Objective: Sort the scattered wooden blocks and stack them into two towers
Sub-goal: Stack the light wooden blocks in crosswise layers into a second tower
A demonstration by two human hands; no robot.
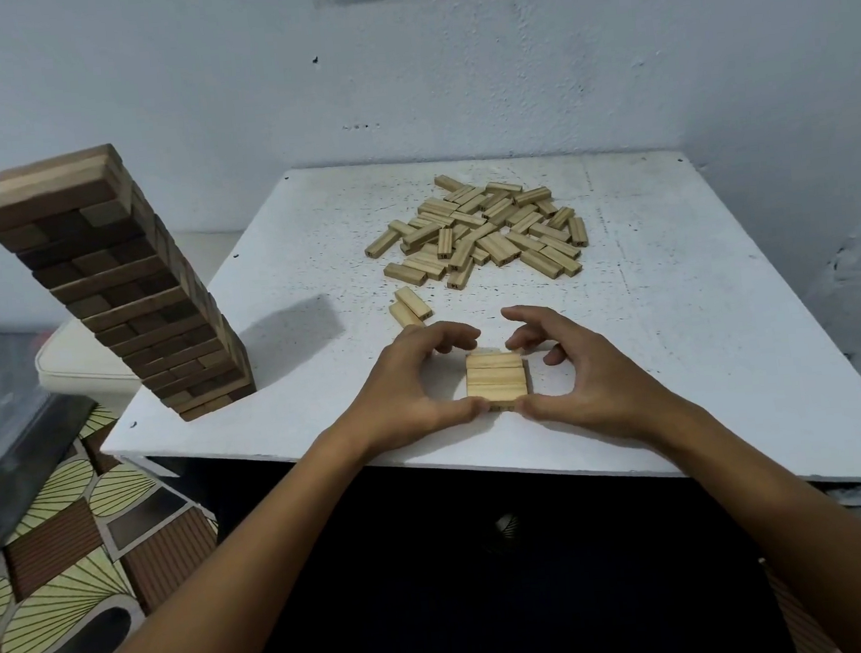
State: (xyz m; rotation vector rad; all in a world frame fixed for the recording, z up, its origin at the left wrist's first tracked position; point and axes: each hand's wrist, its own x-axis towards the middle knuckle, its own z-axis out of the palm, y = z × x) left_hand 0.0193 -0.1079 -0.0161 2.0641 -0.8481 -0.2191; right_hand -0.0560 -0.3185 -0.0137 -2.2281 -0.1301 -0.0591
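Observation:
A tall tower of dark brown blocks [122, 294] stands at the table's left front corner. A low stack of light wooden blocks [496, 379], its top layer three side by side, sits near the front edge. My left hand [412, 384] and my right hand [581, 366] cup it from either side, thumbs against its near end and curled fingers at its far end. Two loose light blocks [409, 307] lie just beyond my left hand. A pile of several light blocks [488, 229] is scattered further back.
The white table [702, 330] is backed by a pale wall at the rear and right. A white cushioned seat [81, 364] and a patterned floor [65, 551] lie to the left, below the table edge.

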